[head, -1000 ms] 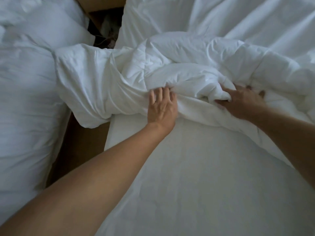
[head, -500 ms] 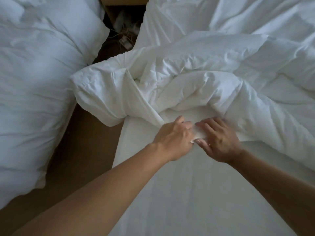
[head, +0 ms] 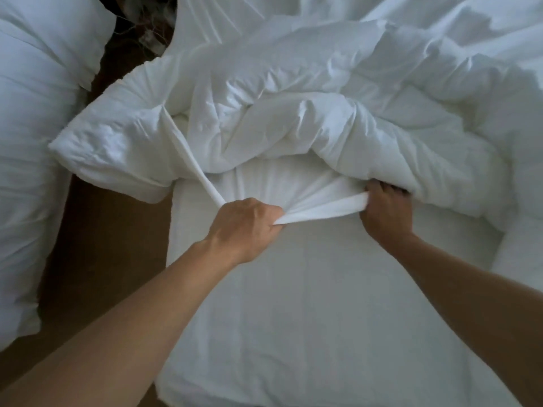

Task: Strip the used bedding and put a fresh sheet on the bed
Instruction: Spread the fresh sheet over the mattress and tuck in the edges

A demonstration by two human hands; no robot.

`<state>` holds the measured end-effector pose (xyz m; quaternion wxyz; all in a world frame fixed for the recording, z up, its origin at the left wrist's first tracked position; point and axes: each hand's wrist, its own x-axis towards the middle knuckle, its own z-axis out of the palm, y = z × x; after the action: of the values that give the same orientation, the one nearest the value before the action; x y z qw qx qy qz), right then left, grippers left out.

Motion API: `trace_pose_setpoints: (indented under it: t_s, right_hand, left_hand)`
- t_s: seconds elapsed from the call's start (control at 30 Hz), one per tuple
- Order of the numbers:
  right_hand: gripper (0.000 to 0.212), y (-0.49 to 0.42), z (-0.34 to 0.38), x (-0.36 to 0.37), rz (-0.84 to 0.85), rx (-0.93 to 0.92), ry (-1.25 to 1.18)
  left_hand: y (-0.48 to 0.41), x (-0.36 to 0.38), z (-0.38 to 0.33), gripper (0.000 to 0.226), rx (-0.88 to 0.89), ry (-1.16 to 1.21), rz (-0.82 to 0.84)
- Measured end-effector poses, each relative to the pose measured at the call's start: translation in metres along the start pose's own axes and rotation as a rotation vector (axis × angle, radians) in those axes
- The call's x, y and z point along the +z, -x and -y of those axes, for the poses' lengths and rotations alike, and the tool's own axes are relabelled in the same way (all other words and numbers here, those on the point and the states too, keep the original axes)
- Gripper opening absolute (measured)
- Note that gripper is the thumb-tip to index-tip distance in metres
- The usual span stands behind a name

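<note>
A white duvet [head: 293, 113] lies bunched across the far half of the bed, one corner hanging over the bed's left edge. Below it a flat white sheet [head: 293, 304] covers the mattress. My left hand [head: 244, 227] is closed on a gathered fold of the white sheet [head: 320, 211], which stretches taut between both hands. My right hand [head: 385, 212] grips the other end of that fold, right under the duvet's edge. A narrow strip of the fabric runs from my left hand up to the left under the duvet.
A second bed's white bedding [head: 32, 142] fills the left side. Between the beds runs a strip of brown floor [head: 105, 259]. Dark clutter [head: 141, 27] lies at the far end of that gap.
My hands, close together half a second ago, have spread apart, drawing the sheet's fold taut between them. Before that they lay on the duvet's edge. The view has moved closer.
</note>
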<state>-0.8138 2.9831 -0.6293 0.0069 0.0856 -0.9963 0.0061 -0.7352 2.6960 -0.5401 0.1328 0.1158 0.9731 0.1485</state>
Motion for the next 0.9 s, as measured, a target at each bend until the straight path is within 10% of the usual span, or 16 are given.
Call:
trace_pose_setpoints:
  t_s: [0.3, 0.47, 0.6, 0.9]
  right_hand:
    - [0.019, 0.069, -0.045, -0.013, 0.109, 0.079, -0.128]
    - [0.011, 0.081, -0.047, -0.035, 0.261, -0.006, -0.126]
    - [0.021, 0.081, -0.073, -0.027, 0.097, -0.007, -0.301]
    - [0.029, 0.073, -0.177, 0.026, 0.283, 0.152, -0.130]
  left_hand:
    - [-0.016, 0.034, -0.026, 0.019, 0.032, -0.242, -0.044]
    - [-0.060, 0.105, -0.136, 0.071, 0.058, -0.205, 0.162]
    - [-0.084, 0.129, -0.170, 0.023, -0.007, -0.009, 0.067]
    - [-0.073, 0.121, -0.176, 0.011, 0.093, -0.219, 0.056]
